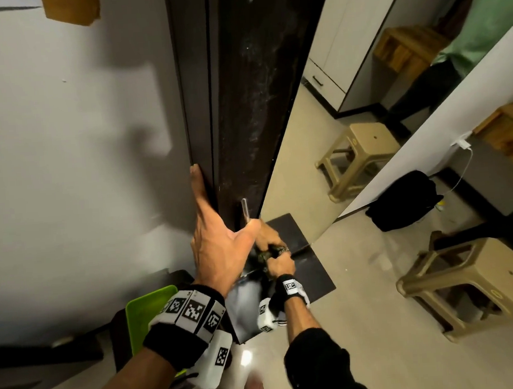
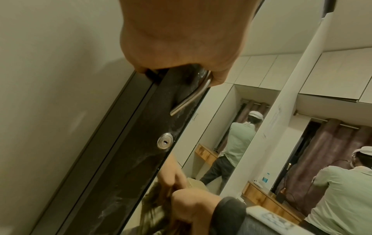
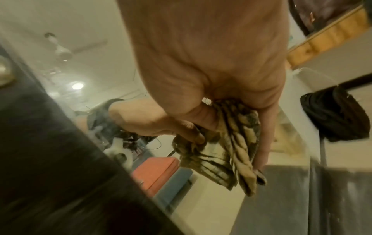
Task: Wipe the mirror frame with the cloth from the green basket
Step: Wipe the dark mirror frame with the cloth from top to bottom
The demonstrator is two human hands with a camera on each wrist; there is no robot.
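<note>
The mirror's dark frame (image 1: 252, 103) runs upright between the white wall and the mirror glass (image 1: 362, 80). My left hand (image 1: 218, 236) grips its left edge, the index finger straight up the edge and the thumb at a metal handle (image 2: 189, 98). Below that handle, a round keyhole (image 2: 165, 140) sits in the frame (image 2: 128, 159). Low down by the glass's bottom corner, my right hand (image 1: 276, 253) grips a bunched, striped brown-and-beige cloth (image 3: 237, 151), seen in the head view as a dark wad (image 1: 265, 256). The green basket (image 1: 145, 317) stands on the floor behind my left wrist.
A beige plastic stool (image 1: 468, 286) stands on the tiled floor to the right. A black bag (image 1: 401, 199) lies against the far wall under a charger cable. A wooden shelf (image 1: 512, 134) is mounted at the right. The white wall (image 1: 63, 147) closes off the left.
</note>
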